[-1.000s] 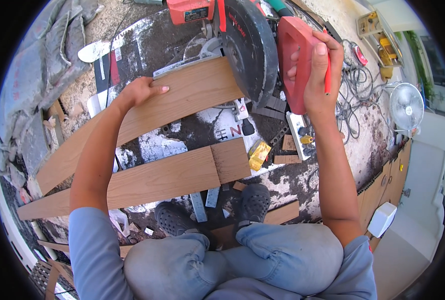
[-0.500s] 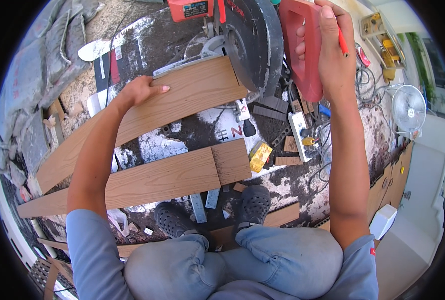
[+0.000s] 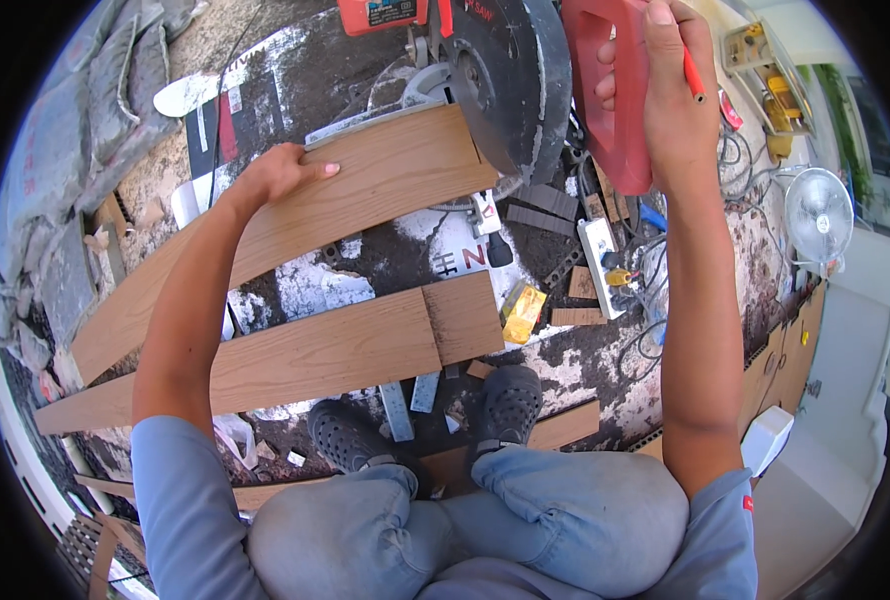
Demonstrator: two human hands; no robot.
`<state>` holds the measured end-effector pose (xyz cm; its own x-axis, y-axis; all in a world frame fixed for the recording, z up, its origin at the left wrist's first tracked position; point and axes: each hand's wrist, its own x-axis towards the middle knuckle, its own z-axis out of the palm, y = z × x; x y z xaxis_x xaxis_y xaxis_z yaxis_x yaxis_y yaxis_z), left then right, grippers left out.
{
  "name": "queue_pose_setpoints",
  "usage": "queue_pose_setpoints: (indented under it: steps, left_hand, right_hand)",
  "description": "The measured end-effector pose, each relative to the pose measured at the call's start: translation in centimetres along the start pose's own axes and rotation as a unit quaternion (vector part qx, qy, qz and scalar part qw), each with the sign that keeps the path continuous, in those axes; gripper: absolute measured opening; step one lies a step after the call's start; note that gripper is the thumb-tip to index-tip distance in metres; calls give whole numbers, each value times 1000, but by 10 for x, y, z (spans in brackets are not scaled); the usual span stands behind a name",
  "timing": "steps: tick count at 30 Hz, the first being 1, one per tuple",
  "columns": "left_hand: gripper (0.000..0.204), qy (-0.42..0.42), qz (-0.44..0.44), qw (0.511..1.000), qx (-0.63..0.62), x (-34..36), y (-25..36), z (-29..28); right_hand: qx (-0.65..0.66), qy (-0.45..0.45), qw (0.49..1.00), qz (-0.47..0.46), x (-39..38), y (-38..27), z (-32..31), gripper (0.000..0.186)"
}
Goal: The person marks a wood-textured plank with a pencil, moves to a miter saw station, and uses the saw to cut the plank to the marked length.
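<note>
My left hand [image 3: 283,174] presses on a long wood-grain plank [image 3: 375,160], its thumb flat on the top face and the fingers over the far edge. The plank's right end lies at the dark blade guard of a miter saw [image 3: 510,85]. Round the saw's red handle [image 3: 605,110] my right hand [image 3: 680,100] is closed, with a red pencil [image 3: 693,76] also tucked in that hand. Closer to my feet lies a second plank [image 3: 335,350], with a short board piece [image 3: 463,320] against its right end. The blade itself is hidden by the guard.
A yellow box [image 3: 523,312] and a white power strip [image 3: 599,268] with cables lie right of the planks. Small offcuts [image 3: 577,317] are scattered there. A fan [image 3: 818,215] stands at the far right, grey sacks [image 3: 55,170] at the left. My shoes [image 3: 510,405] are below the planks.
The saw handle and my right hand have shifted slightly right and down. The plank's right end has moved a little right and up, with my left hand still on it.
</note>
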<state>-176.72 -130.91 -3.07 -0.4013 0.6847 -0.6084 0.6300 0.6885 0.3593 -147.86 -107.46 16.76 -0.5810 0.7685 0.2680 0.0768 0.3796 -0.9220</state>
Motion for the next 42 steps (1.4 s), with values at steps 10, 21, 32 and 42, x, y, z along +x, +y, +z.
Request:
queue_pose_setpoints:
  steps: [10,21,32,42]
  left_hand:
    - [92,17,19,1000,3,2,-7,4]
    - [91,12,-1,1000,-16,-5,2,0]
    - [93,7,0,1000,-11,-2,1,3]
    - [92,19,3,1000,-13,-1,-1,4]
  right_hand:
    - [-14,18,999,28,-9,-3,1,32]
    - [-6,14,999,-30,-28,24,-7,36]
    - [14,16,999,-43,-44,39,-10,39]
    - [15,22,998,-55,-51,48,-8,42]
